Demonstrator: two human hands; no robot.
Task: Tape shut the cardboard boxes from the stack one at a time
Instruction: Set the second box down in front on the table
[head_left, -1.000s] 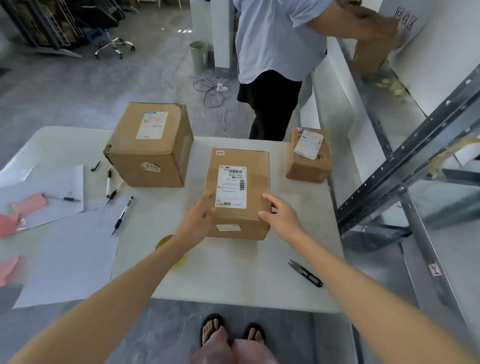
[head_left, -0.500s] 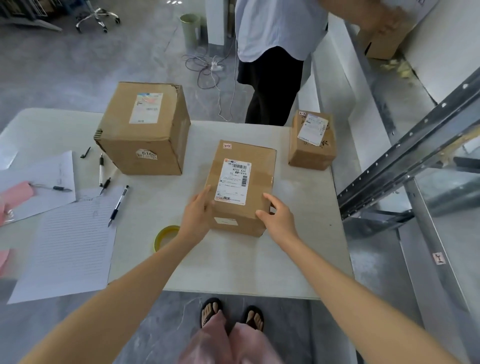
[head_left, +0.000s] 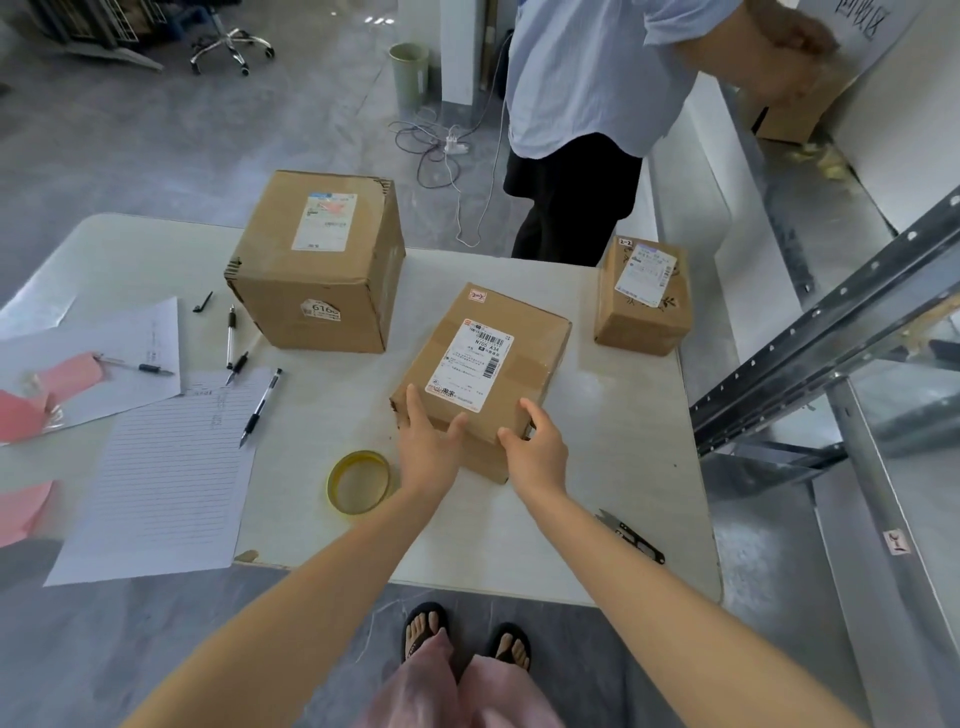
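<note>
- Three cardboard boxes on show in the head view, all on the white table (head_left: 597, 493): large box (head_left: 317, 265) upper left of centre, small box (head_left: 644, 296) right of centre, middle box (head_left: 483, 374) dead centre and turned at an angle.
- Both hands on the middle box: left hand (head_left: 428, 447) laid over its near left corner, fingers nearly straight, thumb spread along the near edge; right hand (head_left: 535, 447) curled round the near right corner, gripping.
- Tape roll (head_left: 358, 480) flat on the table just beside the left wrist, untouched; snips (head_left: 631, 535) at lower right, apart from either hand.
- Looks like squaring-up only: no tape in hand, so sealing of this box judged not yet begun.
- Brown band visible across the middle box's top, under the label; sealing the seam or not, cannot tell.
- Flaps down on the other two; taped or not, cannot tell. No stack in view, so remaining count impossible to judge.
</note>
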